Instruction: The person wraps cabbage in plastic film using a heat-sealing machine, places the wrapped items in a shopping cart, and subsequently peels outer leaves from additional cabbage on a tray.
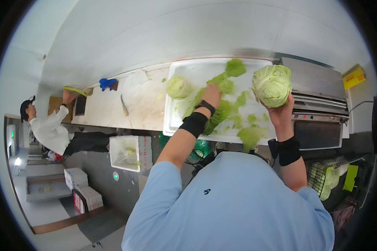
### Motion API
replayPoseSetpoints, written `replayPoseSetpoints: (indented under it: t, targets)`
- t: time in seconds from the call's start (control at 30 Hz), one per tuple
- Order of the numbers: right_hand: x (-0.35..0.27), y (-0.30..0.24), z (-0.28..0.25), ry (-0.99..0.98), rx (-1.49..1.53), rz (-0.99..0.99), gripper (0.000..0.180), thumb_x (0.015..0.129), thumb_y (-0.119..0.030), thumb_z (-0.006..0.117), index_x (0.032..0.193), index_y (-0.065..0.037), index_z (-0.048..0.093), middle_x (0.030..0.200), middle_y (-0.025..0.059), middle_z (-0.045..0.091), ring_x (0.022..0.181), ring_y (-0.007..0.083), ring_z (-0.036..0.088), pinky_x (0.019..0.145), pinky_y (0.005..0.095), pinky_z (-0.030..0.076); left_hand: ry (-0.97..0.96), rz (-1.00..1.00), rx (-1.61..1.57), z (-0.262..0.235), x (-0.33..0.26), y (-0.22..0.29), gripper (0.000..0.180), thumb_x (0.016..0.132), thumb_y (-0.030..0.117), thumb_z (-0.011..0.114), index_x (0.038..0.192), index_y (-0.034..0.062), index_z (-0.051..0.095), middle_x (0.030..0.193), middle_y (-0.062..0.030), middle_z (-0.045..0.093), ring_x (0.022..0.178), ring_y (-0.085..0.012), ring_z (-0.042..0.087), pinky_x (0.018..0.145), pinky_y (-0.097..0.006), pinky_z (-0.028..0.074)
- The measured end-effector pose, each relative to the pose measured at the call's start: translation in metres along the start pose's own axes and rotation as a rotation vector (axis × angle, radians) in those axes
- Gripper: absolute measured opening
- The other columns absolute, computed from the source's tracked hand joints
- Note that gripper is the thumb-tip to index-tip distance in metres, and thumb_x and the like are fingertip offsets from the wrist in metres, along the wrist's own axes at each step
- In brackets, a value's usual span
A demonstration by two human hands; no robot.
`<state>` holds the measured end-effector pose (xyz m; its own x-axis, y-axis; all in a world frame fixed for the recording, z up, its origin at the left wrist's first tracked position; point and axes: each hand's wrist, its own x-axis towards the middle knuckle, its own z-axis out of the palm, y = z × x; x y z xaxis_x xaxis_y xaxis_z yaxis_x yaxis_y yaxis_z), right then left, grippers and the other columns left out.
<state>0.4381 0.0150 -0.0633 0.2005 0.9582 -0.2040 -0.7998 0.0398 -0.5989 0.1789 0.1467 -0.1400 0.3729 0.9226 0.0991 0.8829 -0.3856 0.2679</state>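
A pale green cabbage (272, 85) rests in my right hand (280, 113), its fingers wrapped round the underside, held up over the right end of a white tray (197, 67). My left hand (211, 96) is low over the middle of that tray, among loose green cabbage leaves (220, 116). Its fingertips point down and are hidden, so I cannot make out whether they grip a leaf. To the left of this hand a second, smaller cabbage (179, 87) sits in the tray. More torn leaves (252, 136) lie near the tray's front edge and at its back.
Left of the tray, a knife (124, 105) and a blue cloth (107, 84) lie on the counter (148, 108). Metal equipment (318, 100) stands at right. Below are a white foam box (123, 152) with leaf scraps and a wire basket (318, 178). Another person (52, 131) stands far left.
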Motion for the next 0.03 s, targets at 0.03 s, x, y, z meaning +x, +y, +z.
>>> replayPoseSetpoints:
  t: [0.03]
  targets:
    - [-0.003,-0.0071,-0.0137,0.004,0.028,-0.056,0.067,0.091,-0.055,0.045,0.142,-0.011,0.041,0.14,0.0119,0.05,0.127,0.0299,0.051,0.102,0.0527,0.044,-0.133,-0.042,-0.019,-0.0137,0.0077,0.0177,0.061,0.081,0.046,0.07,0.117,0.0019,0.05,0.12,-0.0216,0.054,0.108,-0.0408,0.054,0.091,-0.049,0.044]
